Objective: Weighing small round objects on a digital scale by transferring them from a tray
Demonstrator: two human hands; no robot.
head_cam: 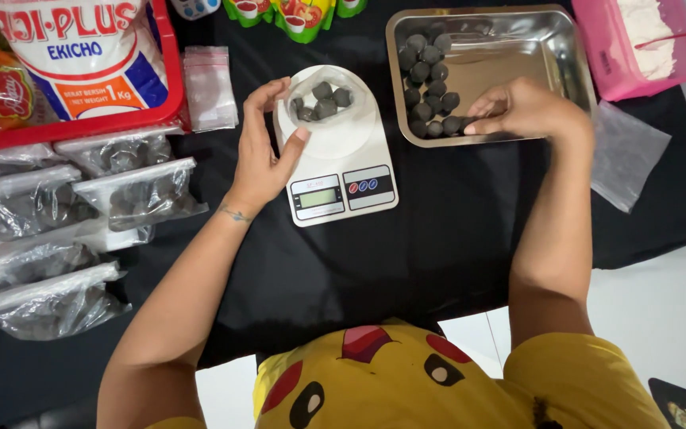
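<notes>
Our right hand [522, 107] is inside the steel tray [565, 56], fingers [482, 123] pinched narrow on one dark ball [468, 122] at the near end of the ball cluster [430, 83]. The rest of the balls lie just past and to the left of those fingertips, stacked in a column along the tray's left wall, so the cluster's long axis runs away from us, approx. front to back.

Our left hand [267, 147] is at the white kitchen scale [335, 151], fingers spread wide and curved around the rim of a clear bag [323, 102] sitting on the platform w/ a few balls already inside. The bag mouth is right beside the left fingertips, touching them.

Key relation: bag lies to the left of the right fingers, across the tray wall, near but not touching. Right hand is nearer the loose balls; left is nearer the bag.

Filled clear bags [132, 195] lie well left of the left hand.
</notes>
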